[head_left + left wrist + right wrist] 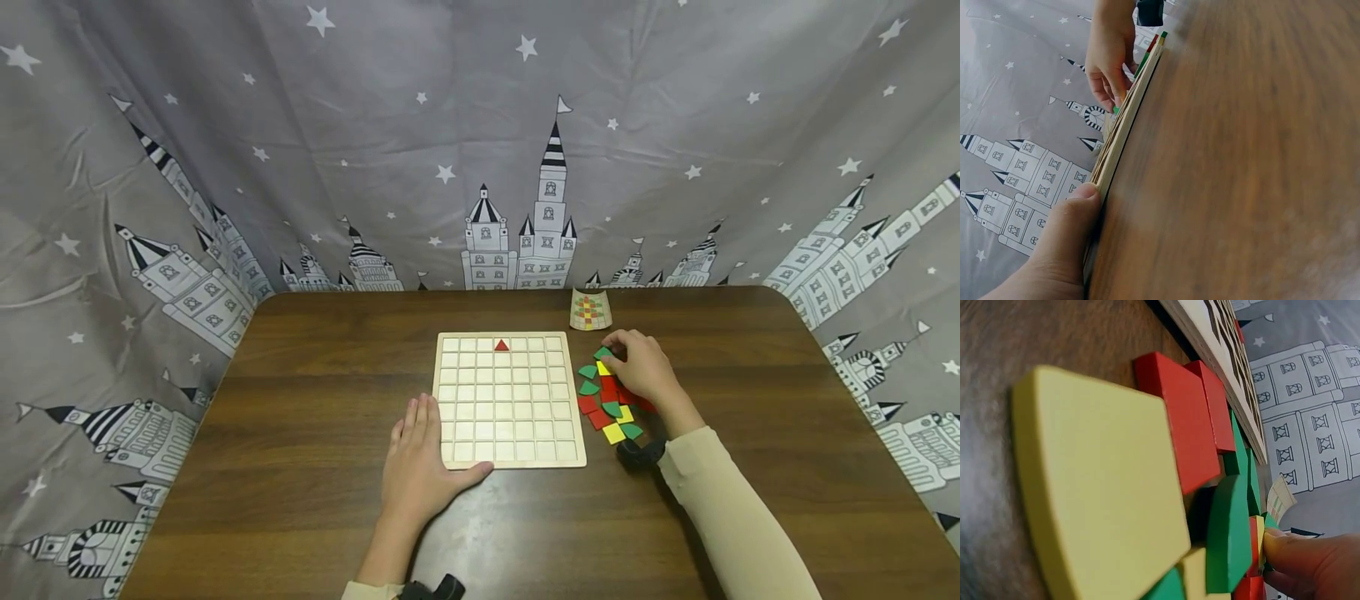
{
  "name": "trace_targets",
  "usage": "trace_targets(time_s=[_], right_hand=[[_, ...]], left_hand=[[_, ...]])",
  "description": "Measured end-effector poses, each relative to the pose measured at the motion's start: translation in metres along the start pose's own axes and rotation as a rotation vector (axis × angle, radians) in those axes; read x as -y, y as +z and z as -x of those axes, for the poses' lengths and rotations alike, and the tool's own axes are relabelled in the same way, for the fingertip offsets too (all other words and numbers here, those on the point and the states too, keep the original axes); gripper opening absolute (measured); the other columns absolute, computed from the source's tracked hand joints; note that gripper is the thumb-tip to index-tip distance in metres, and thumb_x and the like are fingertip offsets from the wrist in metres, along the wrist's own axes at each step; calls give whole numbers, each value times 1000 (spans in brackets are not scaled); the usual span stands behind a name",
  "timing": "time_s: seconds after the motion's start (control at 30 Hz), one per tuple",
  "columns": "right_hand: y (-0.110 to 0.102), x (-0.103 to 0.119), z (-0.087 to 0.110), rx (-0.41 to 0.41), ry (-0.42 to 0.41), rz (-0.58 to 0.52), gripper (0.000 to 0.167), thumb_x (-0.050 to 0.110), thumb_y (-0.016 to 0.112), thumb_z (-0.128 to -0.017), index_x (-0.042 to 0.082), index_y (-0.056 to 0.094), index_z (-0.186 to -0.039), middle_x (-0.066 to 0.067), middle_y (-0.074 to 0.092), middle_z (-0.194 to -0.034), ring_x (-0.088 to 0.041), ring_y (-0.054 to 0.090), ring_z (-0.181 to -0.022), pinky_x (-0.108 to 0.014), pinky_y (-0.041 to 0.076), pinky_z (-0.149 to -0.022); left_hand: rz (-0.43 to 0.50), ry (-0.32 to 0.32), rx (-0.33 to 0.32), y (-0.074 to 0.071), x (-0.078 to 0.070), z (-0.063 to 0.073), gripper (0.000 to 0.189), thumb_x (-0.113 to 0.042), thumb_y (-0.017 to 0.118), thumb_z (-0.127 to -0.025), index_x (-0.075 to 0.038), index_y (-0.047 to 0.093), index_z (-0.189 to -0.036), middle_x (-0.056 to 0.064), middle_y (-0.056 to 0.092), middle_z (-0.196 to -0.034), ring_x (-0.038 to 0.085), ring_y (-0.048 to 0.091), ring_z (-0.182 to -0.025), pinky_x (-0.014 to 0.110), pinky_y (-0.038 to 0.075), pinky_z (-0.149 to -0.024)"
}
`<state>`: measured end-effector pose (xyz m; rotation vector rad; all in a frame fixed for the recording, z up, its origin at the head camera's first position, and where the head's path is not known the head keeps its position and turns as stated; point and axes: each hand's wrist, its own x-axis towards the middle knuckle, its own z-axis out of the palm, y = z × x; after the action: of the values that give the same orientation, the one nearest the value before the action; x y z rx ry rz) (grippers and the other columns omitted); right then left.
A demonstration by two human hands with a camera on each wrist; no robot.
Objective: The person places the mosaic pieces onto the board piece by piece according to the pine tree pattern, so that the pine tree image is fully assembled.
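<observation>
A pale wooden grid board (504,410) lies on the table, with a red triangle (502,346) in its top row. My left hand (420,471) rests against the board's left side, thumb (1072,215) at the near edge and fingers straight. To the right of the board is a loose pile of red, yellow and green blocks. At the pile's far end my right hand (643,367) pinches a green block (602,353) with rounded edge between thumb and fingers. A yellow block (1104,481) and a red block (1182,422) fill much of the right wrist view.
A small curved pattern card (590,310) stands behind the pile, near the table's back edge. The brown wooden table (300,467) meets a grey curtain (337,125) printed with castles and stars. Dark wrist straps (640,454) show on both arms.
</observation>
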<state>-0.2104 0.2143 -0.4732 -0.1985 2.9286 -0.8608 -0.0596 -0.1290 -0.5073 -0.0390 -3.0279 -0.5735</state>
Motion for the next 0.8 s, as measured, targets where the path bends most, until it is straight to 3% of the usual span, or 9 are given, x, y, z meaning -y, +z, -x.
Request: trace_targets(time_s=[0.43,0.5,0.67,0.8], right_hand=[[0,0,-1,-25,6,-25,21,23,68,-94,13,62,-112,-6,61,-90,-28,52,-88,-47,31,-83],[0,0,-2,-25,2,-19,22,24,67,-95,14,64,-115,-7,64,-93,-30,55,-90,-48,32,-84],[1,5,-3,-25,-12,-21,30,26,61,-99,18,66,-128,-13,70,-117,-37,60,-109,-58,34,-94],[4,16,-4,-15,-13,-77,32,26,60,-100,16,65,-129,-10,69,-107,-31,61,-99,-53,34,-92]], left_hand=[[1,6,-11,-2,-1,1,132,-91,54,-67,-2,18,-158,14,16,-166,30,14,-155,51,18,-124],[5,7,-14,-2,-1,2,132,-91,55,-68,-2,18,-158,15,17,-166,30,14,-155,51,18,-124],[10,10,-19,-3,-2,2,132,-90,56,-68,-1,19,-157,15,18,-165,30,15,-155,52,19,-124],[5,10,-21,-2,-2,2,132,-90,56,-68,-1,19,-157,15,18,-165,30,15,-155,51,19,-124]])
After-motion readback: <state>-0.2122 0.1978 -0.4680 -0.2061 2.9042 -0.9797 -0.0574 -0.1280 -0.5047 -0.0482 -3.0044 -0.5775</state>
